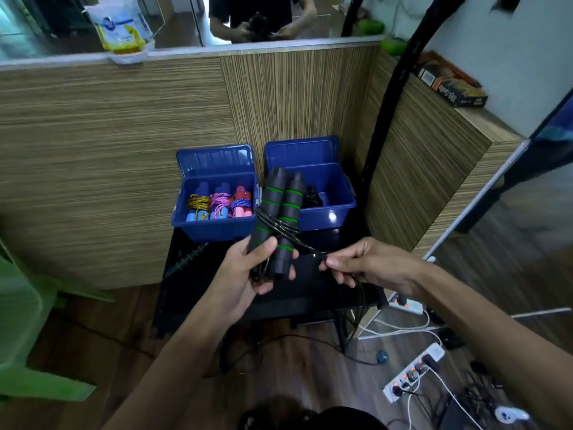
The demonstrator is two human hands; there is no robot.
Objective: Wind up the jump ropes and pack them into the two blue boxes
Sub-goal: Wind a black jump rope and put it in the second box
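Winding the black rope around its paired handles, over the two open boxes.

The left hand (257, 268) grasps the two black handles (279, 218) side by side, so the cord has one firm core to wrap on; the right hand (356, 262) pinches the black cord (310, 248) and draws it taut off the few turns already on. Behind, on a dark table (310, 293), the left blue box (214, 209) holds three wound coloured ropes, and the right blue box (328, 193) holds one dark bundle, with space that looks meant for this one. Wood-grain partitions wall the corner; a green chair (28, 321) stands left, and power strips (412, 373) lie right on the floor.
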